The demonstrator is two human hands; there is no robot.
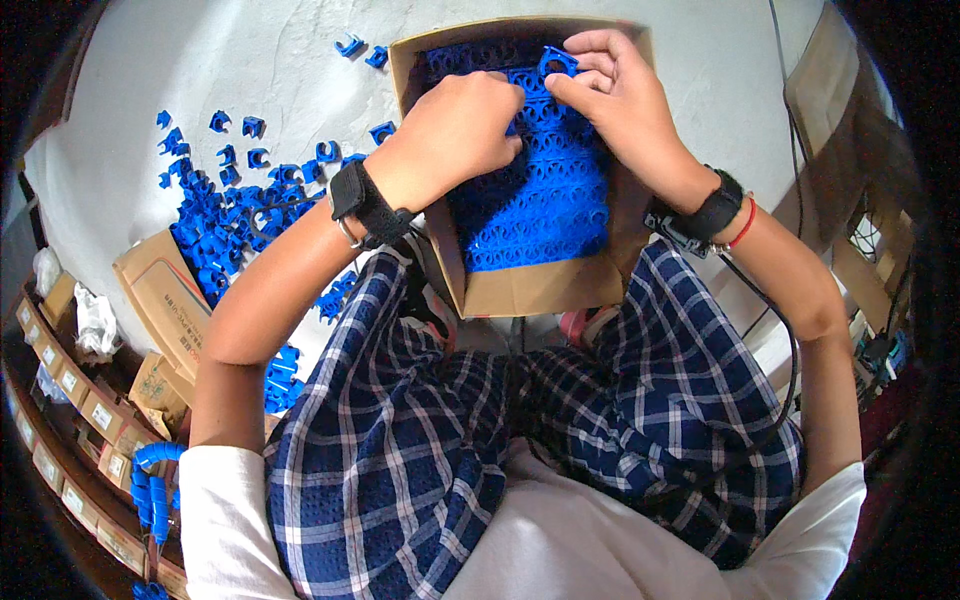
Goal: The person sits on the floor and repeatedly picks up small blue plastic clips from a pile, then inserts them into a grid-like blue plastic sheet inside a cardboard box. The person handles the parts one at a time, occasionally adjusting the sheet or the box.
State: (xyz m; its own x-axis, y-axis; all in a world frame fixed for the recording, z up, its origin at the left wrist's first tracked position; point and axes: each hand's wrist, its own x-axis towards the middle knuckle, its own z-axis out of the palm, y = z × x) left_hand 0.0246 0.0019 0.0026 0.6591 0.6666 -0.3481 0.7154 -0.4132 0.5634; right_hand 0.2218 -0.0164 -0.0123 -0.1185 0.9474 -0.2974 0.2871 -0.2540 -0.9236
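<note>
A cardboard box (540,292) stands between my knees, with blue plastic pipe clips (545,215) laid in tight rows inside it. Over its far right part, my right hand (625,100) pinches a single blue pipe clip (556,62) between thumb and fingers. My left hand (458,130) is over the box's left side, back of the hand up, fingers curled down towards the rows. Whatever those fingers hold is hidden beneath the hand. Both wrists wear black straps.
A loose heap of blue clips (215,225) lies on the pale floor to the left, with several scattered singly. Beside it lean flattened cardboard (165,295) and a shelf of small boxes (75,385). A black cable (790,340) runs along my right arm.
</note>
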